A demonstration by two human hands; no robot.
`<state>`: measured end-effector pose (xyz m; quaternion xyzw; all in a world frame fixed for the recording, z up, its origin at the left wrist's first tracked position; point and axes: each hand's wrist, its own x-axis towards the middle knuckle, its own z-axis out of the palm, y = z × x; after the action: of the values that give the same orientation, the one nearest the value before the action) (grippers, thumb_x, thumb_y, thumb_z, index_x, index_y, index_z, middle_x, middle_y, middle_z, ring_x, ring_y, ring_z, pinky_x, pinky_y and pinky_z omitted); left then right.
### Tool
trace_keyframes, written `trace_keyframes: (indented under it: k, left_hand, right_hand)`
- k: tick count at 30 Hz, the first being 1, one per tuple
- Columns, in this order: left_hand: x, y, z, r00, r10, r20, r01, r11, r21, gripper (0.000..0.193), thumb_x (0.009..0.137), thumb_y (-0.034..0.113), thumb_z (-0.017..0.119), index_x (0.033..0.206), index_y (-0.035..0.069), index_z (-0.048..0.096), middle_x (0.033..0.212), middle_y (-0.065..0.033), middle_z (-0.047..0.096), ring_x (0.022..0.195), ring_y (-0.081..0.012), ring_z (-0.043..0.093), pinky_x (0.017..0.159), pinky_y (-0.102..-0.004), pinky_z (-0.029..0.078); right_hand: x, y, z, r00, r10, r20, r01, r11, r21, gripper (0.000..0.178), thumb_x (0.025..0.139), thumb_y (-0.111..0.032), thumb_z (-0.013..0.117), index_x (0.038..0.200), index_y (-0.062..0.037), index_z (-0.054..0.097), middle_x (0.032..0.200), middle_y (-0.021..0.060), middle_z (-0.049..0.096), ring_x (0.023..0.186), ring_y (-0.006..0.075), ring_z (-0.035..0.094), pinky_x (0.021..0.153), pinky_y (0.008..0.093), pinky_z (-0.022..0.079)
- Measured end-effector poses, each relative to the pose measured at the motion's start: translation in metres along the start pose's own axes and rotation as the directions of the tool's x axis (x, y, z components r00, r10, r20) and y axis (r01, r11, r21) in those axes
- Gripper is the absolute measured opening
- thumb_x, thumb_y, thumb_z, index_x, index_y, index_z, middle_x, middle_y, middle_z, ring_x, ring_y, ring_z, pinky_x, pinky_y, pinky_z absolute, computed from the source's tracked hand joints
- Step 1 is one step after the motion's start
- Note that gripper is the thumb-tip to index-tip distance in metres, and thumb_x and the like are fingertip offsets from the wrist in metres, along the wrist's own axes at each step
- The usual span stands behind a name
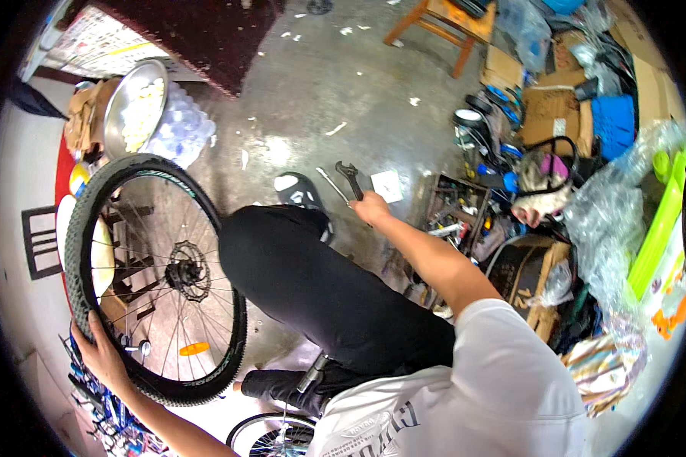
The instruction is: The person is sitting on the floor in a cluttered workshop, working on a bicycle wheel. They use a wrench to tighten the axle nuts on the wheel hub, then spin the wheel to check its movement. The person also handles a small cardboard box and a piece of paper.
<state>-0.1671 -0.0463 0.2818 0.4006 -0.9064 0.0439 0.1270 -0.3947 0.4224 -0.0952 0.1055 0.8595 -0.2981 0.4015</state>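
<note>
The right hand is closed around the handle of a wrench, whose dark head points away from the person; a thin silver tool slants in to the same fist, but whether the fingers clamp it too I cannot tell. The left hand is clasped on the wheel at the lower left of its tyre, thumb on the near side. The wheel is on the person's left, its hub and disc showing, an orange reflector among the spokes. Its right edge comes up to the bent knee; touching or not is unclear. Beyond the wrench, a white sheet lies on the floor, near a shoe. A crate of tools sits to the right, and a second wheel shows at the lower edge
</note>
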Motion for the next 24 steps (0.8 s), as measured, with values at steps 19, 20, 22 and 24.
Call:
trace_keyframes:
  k: [19,20,22,24]
  left_hand:
    - [0.011,-0.053,-0.008,0.992,-0.121,0.019,0.118,0.986,0.118,0.078,0.095,0.063,0.048,0.147,0.005,0.042,0.143,-0.0239,0.049,0.129,-0.0390,0.051,0.105,-0.0444,0.043]
    - [0.013,-0.051,-0.008,0.994,-0.106,-0.013,0.107,0.985,0.138,0.078,0.095,0.062,0.050,0.144,0.002,0.045,0.141,-0.0252,0.052,0.126,-0.0392,0.053,0.103,-0.0423,0.043]
    - [0.025,-0.084,0.000,0.996,0.085,-0.006,-0.082,0.976,0.200,0.078,0.096,0.062,0.049,0.143,0.000,0.046,0.140,-0.0239,0.053,0.126,-0.0386,0.053,0.104,-0.0420,0.042]
    - [0.032,-0.084,0.008,0.987,0.160,0.003,-0.157,0.961,0.228,0.077,0.096,0.062,0.048,0.141,-0.001,0.047,0.139,-0.0224,0.054,0.126,-0.0379,0.053,0.104,-0.0415,0.041]
  right_hand:
    - [-0.075,0.055,0.041,0.830,-0.557,0.037,0.551,0.828,0.100,0.028,0.086,-0.014,0.066,0.114,-0.0083,0.064,0.103,0.0134,0.070,0.094,0.0325,0.068,0.085,0.0416,0.054]
    - [-0.094,0.087,0.038,0.803,-0.595,-0.027,0.594,0.799,0.093,0.022,0.090,-0.017,0.063,0.110,-0.0079,0.065,0.095,0.0136,0.071,0.086,0.0333,0.069,0.078,0.0428,0.055]
    - [-0.133,0.141,0.022,0.866,-0.500,-0.014,0.500,0.865,0.040,0.020,0.093,-0.023,0.059,0.106,-0.0095,0.066,0.099,0.0133,0.070,0.090,0.0340,0.068,0.078,0.0434,0.054]
    - [-0.170,0.198,0.013,0.910,-0.404,-0.090,0.405,0.914,-0.006,0.022,0.093,-0.025,0.058,0.106,-0.0098,0.066,0.100,0.0137,0.069,0.091,0.0353,0.067,0.078,0.0429,0.054]
